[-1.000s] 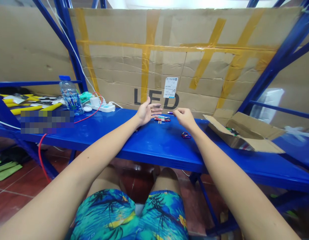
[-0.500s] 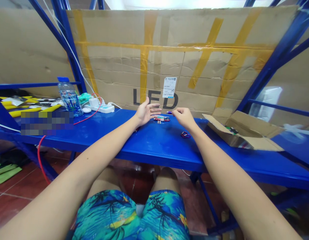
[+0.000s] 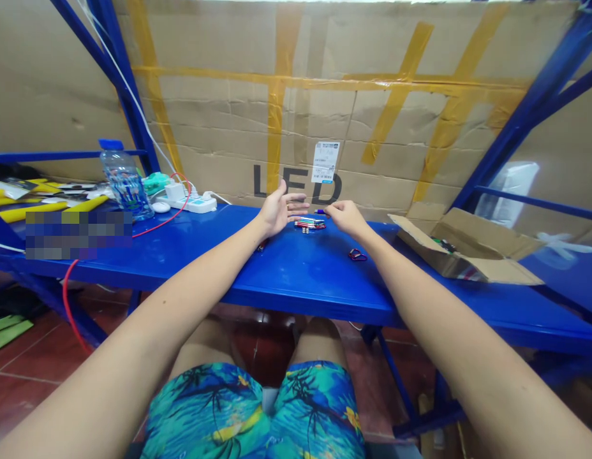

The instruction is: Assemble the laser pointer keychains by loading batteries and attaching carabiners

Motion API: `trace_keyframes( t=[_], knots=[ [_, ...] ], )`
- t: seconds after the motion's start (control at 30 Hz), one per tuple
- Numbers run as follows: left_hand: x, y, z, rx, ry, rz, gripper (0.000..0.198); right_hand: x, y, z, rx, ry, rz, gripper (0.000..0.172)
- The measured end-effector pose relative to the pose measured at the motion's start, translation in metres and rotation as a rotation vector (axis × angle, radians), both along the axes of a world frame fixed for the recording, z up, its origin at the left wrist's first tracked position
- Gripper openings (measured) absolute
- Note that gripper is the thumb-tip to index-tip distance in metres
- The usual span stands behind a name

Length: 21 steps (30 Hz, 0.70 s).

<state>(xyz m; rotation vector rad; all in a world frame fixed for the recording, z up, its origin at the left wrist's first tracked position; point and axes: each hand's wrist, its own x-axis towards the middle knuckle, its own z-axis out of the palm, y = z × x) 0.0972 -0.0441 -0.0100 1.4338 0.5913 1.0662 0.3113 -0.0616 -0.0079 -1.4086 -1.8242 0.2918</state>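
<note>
My left hand [image 3: 277, 213] is open above the blue table, fingers stretched to the right and thumb up. My right hand [image 3: 346, 218] pinches a small blue-purple metal tube [image 3: 319, 211], whose end points toward my left fingertips. Between the hands, several thin coloured metal tubes [image 3: 311, 222] lie together on the tabletop. Tiny silver pieces [image 3: 305, 231] sit just in front of them, too small to identify. Purple-red carabiner clips [image 3: 357, 255] lie below my right wrist. A small dark item [image 3: 261, 246] is partly hidden by my left forearm.
An open cardboard box [image 3: 468, 271] stands at the right. To the left are a plastic bottle [image 3: 126, 185], a white power strip [image 3: 200, 203] with cables, and yellow-handled items [image 3: 32, 211]. A large cardboard sheet [image 3: 219, 127] rises behind the blue table [image 3: 296, 280].
The view has tilted down slightly. My right hand has shifted a little left with the tube, which now sits nearer my left fingertips. My left hand stays open.
</note>
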Motion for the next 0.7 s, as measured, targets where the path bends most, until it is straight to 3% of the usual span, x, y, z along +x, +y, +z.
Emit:
trace_keyframes(
  t=[0.2, 0.33, 0.47, 0.7],
  knots=[
    [-0.018, 0.032, 0.013, 0.024, 0.044, 0.069, 0.086, 0.013, 0.054, 0.004, -0.083, -0.124, -0.091, 0.026],
    [-0.027, 0.054, 0.018, 0.076, 0.245, 0.223, 0.064, 0.017, 0.09, -0.004, -0.092, -0.299, -0.088, 0.021],
    [-0.033, 0.061, 0.009, 0.169, 0.487, 0.317, 0.037, 0.014, 0.113, -0.014, -0.164, -0.38, -0.016, 0.022],
    [-0.041, 0.072, -0.015, 0.254, 0.623, 0.285, 0.029, -0.001, 0.128, -0.017, -0.237, -0.44, 0.096, 0.024]
  ],
)
